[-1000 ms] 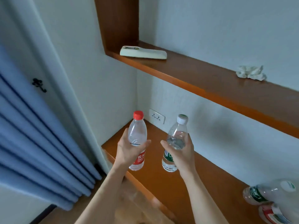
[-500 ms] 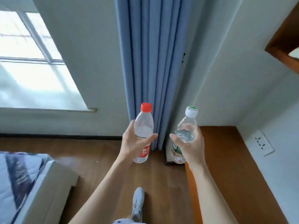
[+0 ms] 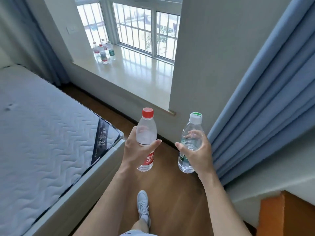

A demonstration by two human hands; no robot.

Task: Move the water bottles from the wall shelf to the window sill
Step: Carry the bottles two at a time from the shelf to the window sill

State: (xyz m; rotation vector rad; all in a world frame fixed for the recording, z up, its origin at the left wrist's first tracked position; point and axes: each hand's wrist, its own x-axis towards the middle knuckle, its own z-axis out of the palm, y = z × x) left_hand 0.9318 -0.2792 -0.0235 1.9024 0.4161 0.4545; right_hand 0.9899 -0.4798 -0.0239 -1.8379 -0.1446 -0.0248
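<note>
The red-capped bottle (image 3: 146, 132) and the white-capped bottle (image 3: 192, 126) are both riding upright, caps pointing at the ceiling, long axes near vertical with the tops leaning a touch to the right. The left hand (image 3: 134, 152) is gripping the red-capped one round its middle, thumb lying across the front. The right hand (image 3: 200, 155) is wrapping the other, its fingertips showing through the clear plastic. Bare forearms are reaching forward side by side, the hands apart. Both bottles are hanging over the wooden floor (image 3: 170, 193), short of the window sill (image 3: 136, 74), which is gleaming pale and glossy. A cluster of bottles (image 3: 104, 51) is standing at its far left end. A quilted mattress (image 3: 42, 125) is lying left, a pleated blue curtain (image 3: 264, 99) hanging right.
</note>
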